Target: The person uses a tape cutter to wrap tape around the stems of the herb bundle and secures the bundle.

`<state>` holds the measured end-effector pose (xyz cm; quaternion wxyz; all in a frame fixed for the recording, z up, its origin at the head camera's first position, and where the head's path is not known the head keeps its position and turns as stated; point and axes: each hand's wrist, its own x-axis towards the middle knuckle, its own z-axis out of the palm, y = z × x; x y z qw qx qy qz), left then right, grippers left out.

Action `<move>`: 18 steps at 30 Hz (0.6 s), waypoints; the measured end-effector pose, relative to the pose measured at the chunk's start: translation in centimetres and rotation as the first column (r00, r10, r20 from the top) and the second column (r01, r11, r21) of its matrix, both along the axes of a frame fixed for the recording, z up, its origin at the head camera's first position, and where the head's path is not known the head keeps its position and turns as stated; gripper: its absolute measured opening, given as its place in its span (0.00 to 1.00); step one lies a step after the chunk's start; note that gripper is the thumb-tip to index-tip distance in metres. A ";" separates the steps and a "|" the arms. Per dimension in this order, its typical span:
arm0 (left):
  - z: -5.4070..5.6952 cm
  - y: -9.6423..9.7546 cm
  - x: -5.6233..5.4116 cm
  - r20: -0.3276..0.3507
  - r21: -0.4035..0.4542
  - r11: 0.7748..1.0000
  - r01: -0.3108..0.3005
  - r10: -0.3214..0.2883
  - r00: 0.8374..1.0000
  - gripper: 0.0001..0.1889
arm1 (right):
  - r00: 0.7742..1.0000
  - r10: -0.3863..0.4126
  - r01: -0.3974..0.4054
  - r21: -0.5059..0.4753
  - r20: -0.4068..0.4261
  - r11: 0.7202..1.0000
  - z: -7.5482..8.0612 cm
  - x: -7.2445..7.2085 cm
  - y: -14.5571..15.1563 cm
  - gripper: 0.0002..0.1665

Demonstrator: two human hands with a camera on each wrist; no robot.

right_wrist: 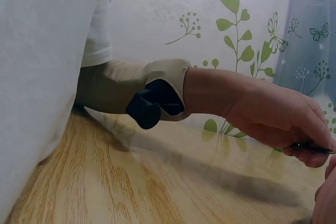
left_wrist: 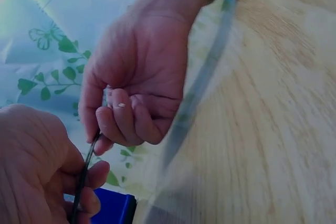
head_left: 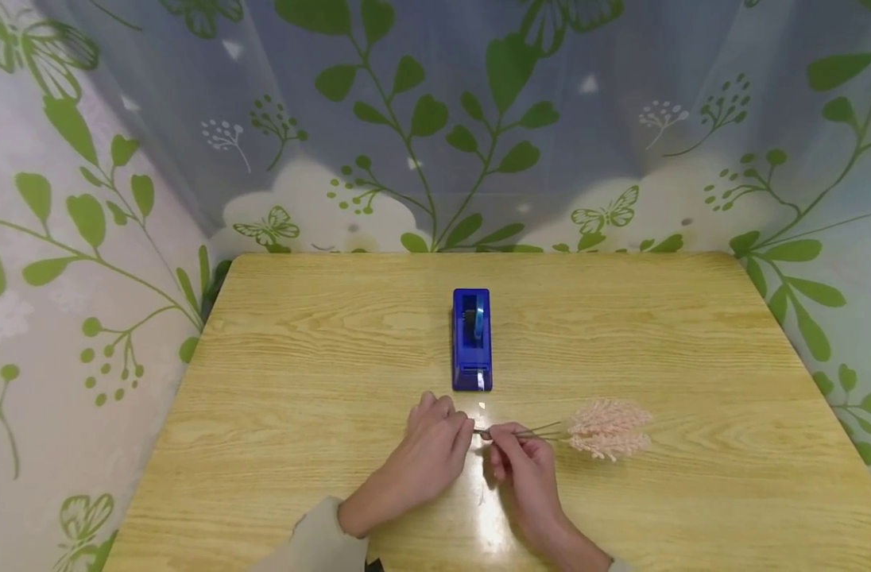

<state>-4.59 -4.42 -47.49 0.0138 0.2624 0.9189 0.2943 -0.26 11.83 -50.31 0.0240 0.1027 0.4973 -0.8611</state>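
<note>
Pale pink, fluffy dried-flower sprigs [head_left: 609,429] lie to the right, on thin dark stems [head_left: 546,430]. My right hand [head_left: 527,467] pinches the stems between thumb and forefinger, its other fingers curled under. Close on its left, my left hand [head_left: 437,443] grips the stem ends, back of the hand upward. A short dark length of stem [left_wrist: 84,174] spans the two hands in the left wrist view. Just ahead of the hands stands a blue tape dispenser [head_left: 471,357] with a roll of tape [head_left: 479,318] and a shiny strip at its near end.
The wood-grain table [head_left: 300,342] reaches back to a curtain [head_left: 321,183] printed with green leaves and butterflies, which also hangs at both sides. A black device [right_wrist: 152,106] is strapped at the left wrist. Light glares off the tabletop below the hands.
</note>
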 end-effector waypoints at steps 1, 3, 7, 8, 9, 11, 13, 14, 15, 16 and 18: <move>0.0 -0.1 0.0 0.025 0.007 1.000 -0.001 0.001 1.000 0.20 | 1.000 0.007 -0.007 0.000 -0.009 1.000 0.0 0.0 0.0 0.10; 0.2 -0.2 -0.1 0.068 0.018 1.000 0.001 -0.002 0.998 0.20 | 1.000 0.015 -0.015 -0.006 -0.013 1.000 -0.1 0.0 -0.1 0.10; 0.4 -0.2 -0.3 0.097 0.021 1.000 0.004 -0.006 0.995 0.19 | 0.999 0.020 -0.021 0.016 0.038 1.000 0.0 0.2 -0.2 0.12; 0.4 -0.2 -0.3 0.101 0.020 1.000 0.003 -0.005 0.995 0.19 | 0.998 0.029 -0.031 0.025 0.064 0.999 0.2 0.4 -0.2 0.13; 0.4 -0.2 -0.3 0.104 0.017 1.000 -0.001 -0.001 0.995 0.18 | 0.995 0.043 -0.046 0.036 0.090 0.998 0.4 0.5 -0.2 0.15; 0.4 -0.2 -0.3 0.110 0.015 1.000 -0.010 0.009 0.994 0.18 | 0.989 0.110 -0.121 0.112 0.101 0.986 1.1 0.9 0.0 0.18; 0.3 -0.2 -0.2 0.106 0.010 1.000 -0.018 0.017 0.994 0.17 | 0.975 0.211 -0.220 0.268 0.063 0.938 2.3 1.2 0.6 0.19; 0.2 -0.2 -0.2 0.100 0.008 1.000 -0.020 0.019 0.995 0.17 | 0.963 0.269 -0.258 0.366 0.021 0.894 3.1 1.2 1.1 0.17; 0.2 -0.1 -0.1 0.094 0.008 1.000 -0.022 0.021 0.995 0.17 | 0.943 0.332 -0.278 0.481 -0.030 0.832 3.9 1.1 1.5 0.15; 0.1 -0.1 -0.1 0.084 0.011 1.000 -0.022 0.021 0.996 0.16 | 0.913 0.398 -0.270 0.606 -0.085 0.748 4.7 0.9 2.1 0.13; 0.1 -0.1 0.0 0.069 0.021 1.000 -0.022 0.020 0.997 0.14 | 0.842 0.517 -0.174 0.829 -0.156 0.532 6.1 0.1 3.1 0.12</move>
